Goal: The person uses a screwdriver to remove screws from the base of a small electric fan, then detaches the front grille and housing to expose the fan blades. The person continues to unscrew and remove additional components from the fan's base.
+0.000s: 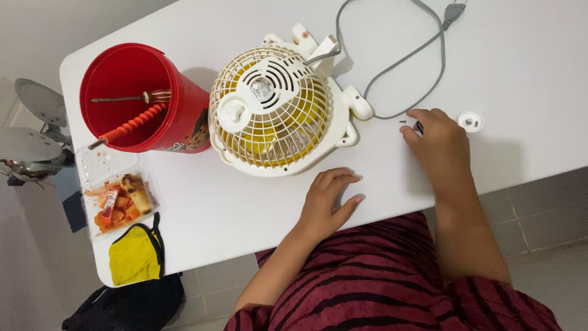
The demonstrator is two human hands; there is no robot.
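Bright, even light from overhead; glossy white tabletop (502,55) near blown out, w/ little surface detail. Soft short shadows beside tall red plastic bucket (144,98) and round cream plastic fan (275,110). Focus sharp, no motion blur; slight wide-angle stretch at edges.

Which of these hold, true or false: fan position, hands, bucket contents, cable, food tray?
1. The fan lies grille-up on the white table. True.
2. The left hand grips the fan. False: it rests flat on the table, just in front of the fan.
3. The red bucket is empty. False: it holds a fork and a screwdriver with an orange handle.
4. The right hand is near a small white round cap. True.
5. The grey cable runs from the fan. True.
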